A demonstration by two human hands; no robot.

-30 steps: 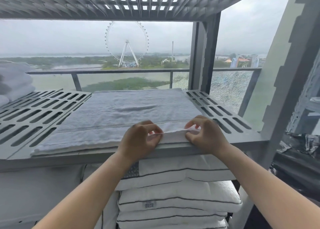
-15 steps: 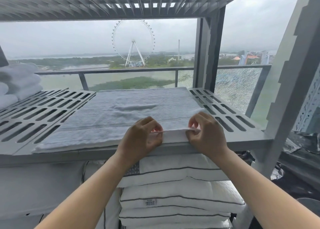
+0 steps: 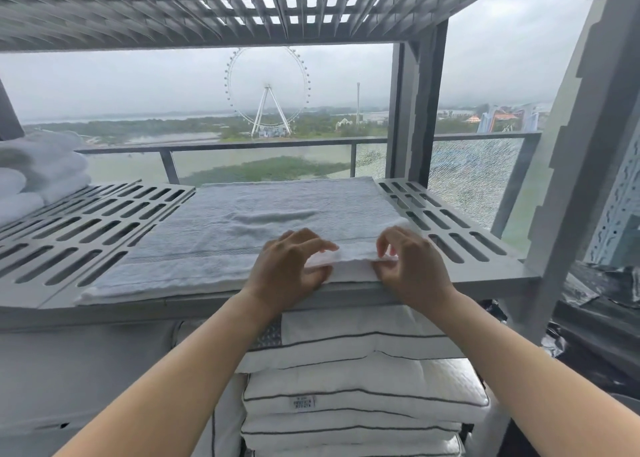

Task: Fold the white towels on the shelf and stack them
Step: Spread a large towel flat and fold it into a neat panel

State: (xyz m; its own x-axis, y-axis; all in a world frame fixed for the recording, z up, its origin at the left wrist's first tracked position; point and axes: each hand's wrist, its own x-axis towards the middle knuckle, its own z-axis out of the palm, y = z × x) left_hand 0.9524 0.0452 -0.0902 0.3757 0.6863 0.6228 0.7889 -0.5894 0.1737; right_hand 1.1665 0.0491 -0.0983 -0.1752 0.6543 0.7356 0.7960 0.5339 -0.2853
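Note:
A white towel [image 3: 242,228] lies spread flat on the grey slotted shelf [image 3: 69,235], reaching from its back edge to its front edge. My left hand [image 3: 287,269] and my right hand [image 3: 408,266] sit side by side at the towel's near edge, right of the middle. Both pinch the top layer of that edge, which rises slightly between them. A stack of folded white towels [image 3: 38,172] rests at the far left of the same shelf.
Another slotted shelf [image 3: 242,3] hangs overhead. Grey uprights [image 3: 415,117] stand at the right and back right. Stacked white pillows [image 3: 346,387] fill the space below the shelf. Black plastic [image 3: 595,318] lies lower right. A railing and window are behind.
Both hands have stayed at the towel's near edge; the pinched edge is lifted a little more between them. The camera has shifted slightly.

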